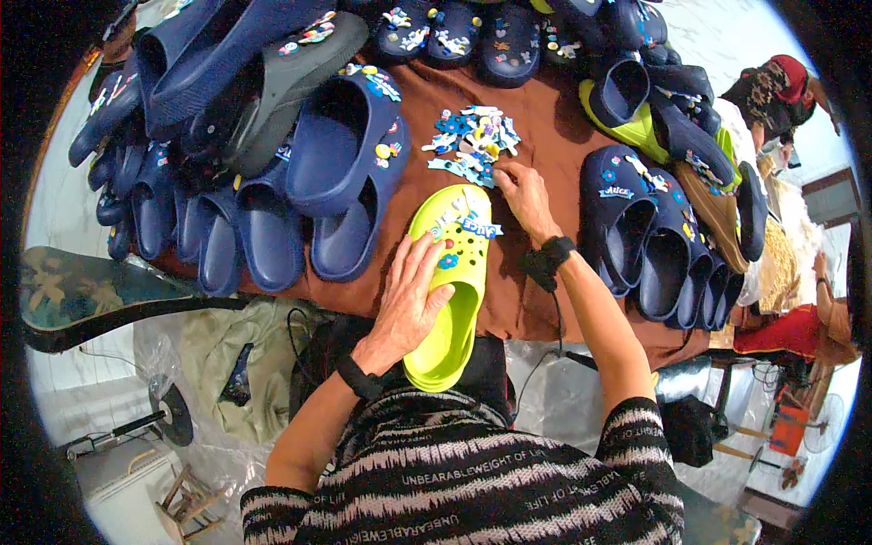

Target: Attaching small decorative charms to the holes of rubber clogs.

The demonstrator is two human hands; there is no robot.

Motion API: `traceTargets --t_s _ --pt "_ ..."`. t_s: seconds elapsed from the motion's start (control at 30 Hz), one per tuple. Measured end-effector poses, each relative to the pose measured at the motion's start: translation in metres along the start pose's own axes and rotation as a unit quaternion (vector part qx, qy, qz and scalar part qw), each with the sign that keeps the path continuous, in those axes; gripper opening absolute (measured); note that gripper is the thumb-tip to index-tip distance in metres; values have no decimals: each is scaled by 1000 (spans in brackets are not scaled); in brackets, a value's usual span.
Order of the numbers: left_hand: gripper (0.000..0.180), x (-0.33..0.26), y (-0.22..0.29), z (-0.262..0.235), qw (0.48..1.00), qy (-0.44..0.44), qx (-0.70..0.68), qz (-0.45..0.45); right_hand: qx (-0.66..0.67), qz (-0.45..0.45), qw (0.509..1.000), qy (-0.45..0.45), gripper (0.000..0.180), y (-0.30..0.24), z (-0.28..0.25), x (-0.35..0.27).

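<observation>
A lime-green clog [468, 313] lies in front of me, toe pointing away, its holed top bearing a blue-and-white name charm, a blue flower charm [448, 261] and a small red one. My left hand [411, 289] grips its left side, fingers over the upper and thumb at the foot opening. Beyond the toe, a heap of small colourful shoe charms [474, 141] is spread on the brown cloth [545, 118]. At the heap's right edge is my right hand [525, 198], fingers curled and tips drawn together; whatever is between them is too small to make out.
Navy clogs with charms [341, 145] are stacked on the left, with a dark grey clog [304, 77] among them. More navy clogs [627, 213] stand on the right, lime-green ones [609, 113] behind. Other people [772, 95] are at the far right.
</observation>
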State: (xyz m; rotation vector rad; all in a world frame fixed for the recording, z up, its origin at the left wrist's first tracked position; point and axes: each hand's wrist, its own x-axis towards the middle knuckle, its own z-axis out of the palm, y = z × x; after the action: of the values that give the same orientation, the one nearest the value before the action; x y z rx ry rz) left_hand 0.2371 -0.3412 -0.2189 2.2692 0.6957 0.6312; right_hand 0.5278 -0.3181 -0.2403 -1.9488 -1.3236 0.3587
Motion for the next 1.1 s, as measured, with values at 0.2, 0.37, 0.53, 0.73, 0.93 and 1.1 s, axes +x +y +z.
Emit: traceTargets --t_s 0.2,0.37,0.53,0.73,0.93,1.1 --pt "63 0 1 -1 1000 -1 8 -6 -80 55 995 4 27 -12 15 16" --pt "62 1 2 1 1000 5 3 1 124 54 991 -1 20 15 10 20" --pt "67 -1 -2 -1 1000 11 -12 2 289 111 946 -96 13 -21 -31 -19" --pt "71 -1 -4 -1 1000 11 -21 -1 418 144 878 -184 14 -65 -49 -83" --pt "68 0 0 -1 1000 0 -21 -17 241 75 945 -209 18 -75 -47 -73" --pt "64 -2 -2 3 1000 7 -17 -13 113 -20 961 -250 22 -81 -36 -52"
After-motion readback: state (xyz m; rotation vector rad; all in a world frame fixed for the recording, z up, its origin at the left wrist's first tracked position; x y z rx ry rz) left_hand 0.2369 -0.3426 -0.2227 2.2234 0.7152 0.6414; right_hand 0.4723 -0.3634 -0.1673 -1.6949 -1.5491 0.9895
